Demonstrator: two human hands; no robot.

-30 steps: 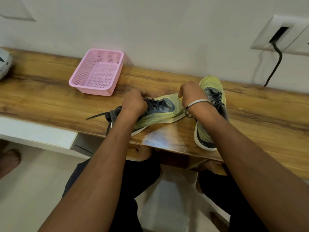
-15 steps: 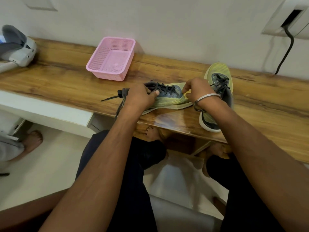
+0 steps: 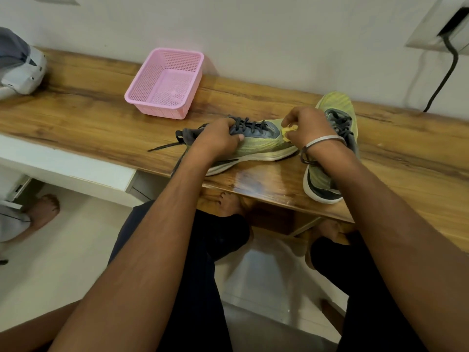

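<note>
A yellow-green sneaker [image 3: 264,146] with a grey tongue and dark laces lies sideways near the front edge of the wooden shelf [image 3: 76,118], toe pointing right. My left hand [image 3: 218,139] grips it over the laces, thumb on its side. My right hand [image 3: 304,128], with a metal bangle on the wrist, pinches a small crumpled yellow cloth [image 3: 289,132] against the sneaker's toe. The second sneaker [image 3: 337,107] stands behind my right wrist, toe toward the wall and partly hidden.
A pink mesh basket [image 3: 166,83] sits empty at the back of the shelf. A grey and white device [image 3: 20,69] lies at the far left. A black cable [image 3: 444,74] hangs from a wall socket at right. Another person's foot [image 3: 43,209] is on the floor at left.
The view has tilted down and shifted. My right hand came off the second sneaker to the first one's toe and now shows the yellow cloth. My left hand keeps its grip.
</note>
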